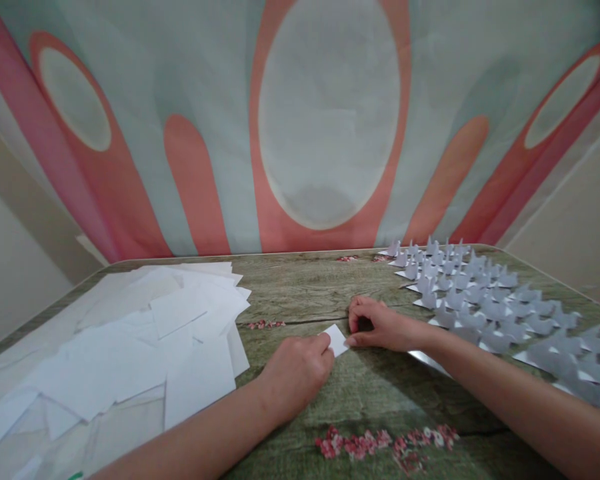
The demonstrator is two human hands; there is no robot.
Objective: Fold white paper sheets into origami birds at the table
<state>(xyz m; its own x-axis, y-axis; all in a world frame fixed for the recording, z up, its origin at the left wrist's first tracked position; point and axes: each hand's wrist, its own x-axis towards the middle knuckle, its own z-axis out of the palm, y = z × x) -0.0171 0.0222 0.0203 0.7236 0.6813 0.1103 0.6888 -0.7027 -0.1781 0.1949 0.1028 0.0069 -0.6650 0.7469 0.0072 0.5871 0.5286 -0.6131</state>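
Near the middle of the table, a small white folded paper (337, 340) sits between my two hands. My left hand (303, 367) grips its left side, thumb and fingers pressed together over the edge. At the paper's right corner, the thumb and curled fingers of my right hand (380, 325) close in a pinch. The paper's underside and part of its left edge are hidden by my fingers. Beyond my right forearm stand rows of white folded paper birds (495, 307). Loose white paper sheets (105, 360) lie in an overlapping pile to the left.
The wood-patterned table (290, 287) carries printed pink flowers (355, 443). A flat, shiny white piece (429, 362) lies partly under my right forearm. Behind the table hangs a pink and grey-green patterned backdrop (330, 120), close to its far edge.
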